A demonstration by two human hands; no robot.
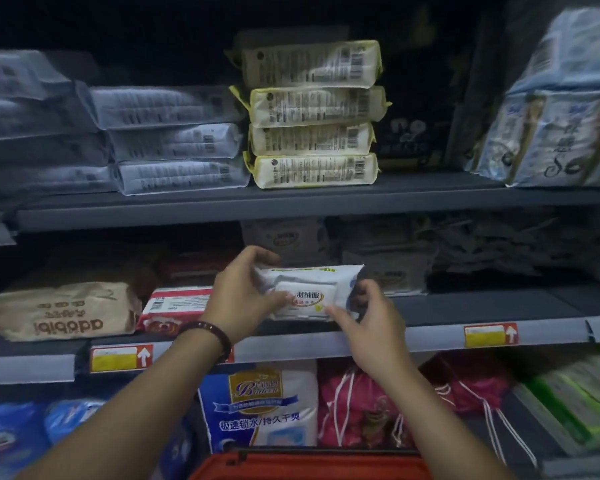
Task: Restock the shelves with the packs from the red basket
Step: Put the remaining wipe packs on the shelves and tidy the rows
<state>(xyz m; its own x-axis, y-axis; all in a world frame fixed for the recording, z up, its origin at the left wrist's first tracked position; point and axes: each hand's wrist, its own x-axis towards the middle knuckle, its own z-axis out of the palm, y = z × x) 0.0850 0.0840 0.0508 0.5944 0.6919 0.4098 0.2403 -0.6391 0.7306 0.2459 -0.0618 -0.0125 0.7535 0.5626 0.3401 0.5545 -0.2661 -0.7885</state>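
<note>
Because the basket lies nearest us, at the bottom edge with only its red rim showing, we cannot tell what is left in it. Above it our two forearms reach up and forward to the middle shelf. Our left hand grips the left end of a white pack, fingers curled over the top and thumb on the front face. Our right hand pinches the lower right end, fingers partly tucked behind it. The pack lies with its long axis left to right, along the shelf's front lip, so each hand has one end and neither is plainly nearer the middle. It sits at the very front of the shelf; whether its underside touches the board we cannot tell. Just to its left lies a red pack; behind and to the right are grey packs in shadow. We judge the coming move to be a straight push away from us, keeping the pack square to the lip so its left end clears the red pack. Farther up, a yellow-edged stack stands on the shelf above.
</note>
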